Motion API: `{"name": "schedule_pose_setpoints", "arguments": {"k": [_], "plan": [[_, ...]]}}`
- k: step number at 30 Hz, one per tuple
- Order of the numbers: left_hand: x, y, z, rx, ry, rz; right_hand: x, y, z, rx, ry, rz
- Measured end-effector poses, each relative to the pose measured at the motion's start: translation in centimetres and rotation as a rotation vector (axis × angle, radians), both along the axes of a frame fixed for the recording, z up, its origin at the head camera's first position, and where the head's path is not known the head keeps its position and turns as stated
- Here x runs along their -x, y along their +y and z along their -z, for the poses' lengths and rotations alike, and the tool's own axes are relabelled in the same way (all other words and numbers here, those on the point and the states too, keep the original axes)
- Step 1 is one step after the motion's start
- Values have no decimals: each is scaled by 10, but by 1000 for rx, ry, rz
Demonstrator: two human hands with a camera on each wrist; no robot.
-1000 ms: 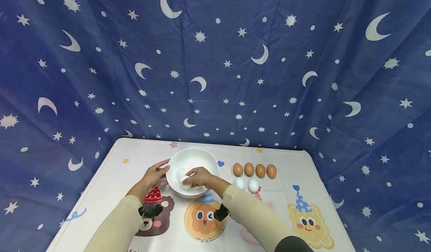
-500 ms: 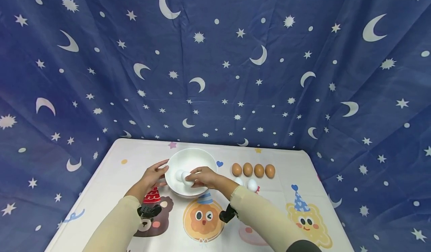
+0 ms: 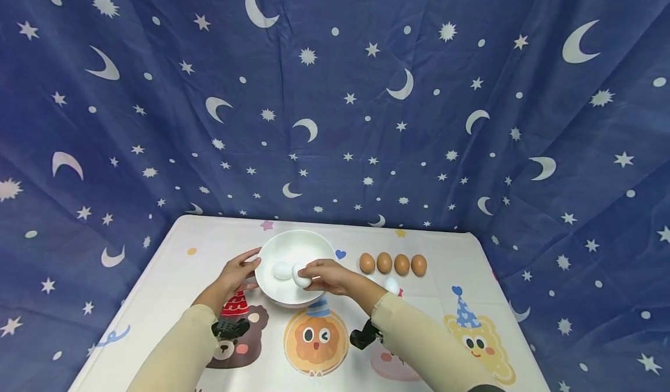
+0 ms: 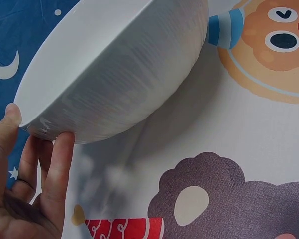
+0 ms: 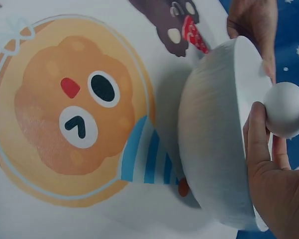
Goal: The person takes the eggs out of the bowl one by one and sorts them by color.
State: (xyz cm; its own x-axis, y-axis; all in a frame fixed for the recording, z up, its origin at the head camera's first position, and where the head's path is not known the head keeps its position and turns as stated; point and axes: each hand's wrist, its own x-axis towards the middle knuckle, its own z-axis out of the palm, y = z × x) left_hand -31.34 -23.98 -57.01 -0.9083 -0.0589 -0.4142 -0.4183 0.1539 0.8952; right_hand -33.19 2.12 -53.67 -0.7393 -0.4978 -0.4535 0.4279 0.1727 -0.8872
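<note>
The tabletop (image 3: pixel 173 252) carries the white bowl (image 3: pixel 295 243). Keep your left hand (image 3: pixel 238 273) on its rim, fingers open. Your right hand (image 3: pixel 327 275) pinches a white egg (image 3: pixel 300 275) over the bowl; lower it softly beside the other egg (image 3: pixel 281 270).

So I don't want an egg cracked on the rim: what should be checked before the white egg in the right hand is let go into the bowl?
1. Right hand grips the white egg in its fingertips: ok.
2. Egg is inside the rim of the white bowl: ok in the head view.
3. Left hand steadies the bowl, thumb on the rim and fingers on the outer wall: ok.
4. Room beside the egg already in the bowl: cannot tell; the two look very close.
5. Egg's height above the bowl floor: cannot tell.
6. Brown eggs lie apart from the bowl: ok.
</note>
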Motion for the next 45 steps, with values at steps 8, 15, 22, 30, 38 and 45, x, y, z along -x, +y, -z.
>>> {"name": "schedule_pose_setpoints", "arguments": {"k": [8,15,22,30,38,45], "plan": [[3,2,-2,0,-6,0,-3,22,-9,48,-8,59],[3,2,-3,6,-9,0,-5,40,-16,47,4,82],[3,1,0,8,-11,-12,-7,58,-21,7,22,95],[1,0,3,10,-13,-13,-4,87,-17,-59,65,149],[0,2,1,14,-21,-12,-5,135,-16,-73,71,160],[4,1,3,-4,4,3,-5,179,-16,-63,54,222]]}}
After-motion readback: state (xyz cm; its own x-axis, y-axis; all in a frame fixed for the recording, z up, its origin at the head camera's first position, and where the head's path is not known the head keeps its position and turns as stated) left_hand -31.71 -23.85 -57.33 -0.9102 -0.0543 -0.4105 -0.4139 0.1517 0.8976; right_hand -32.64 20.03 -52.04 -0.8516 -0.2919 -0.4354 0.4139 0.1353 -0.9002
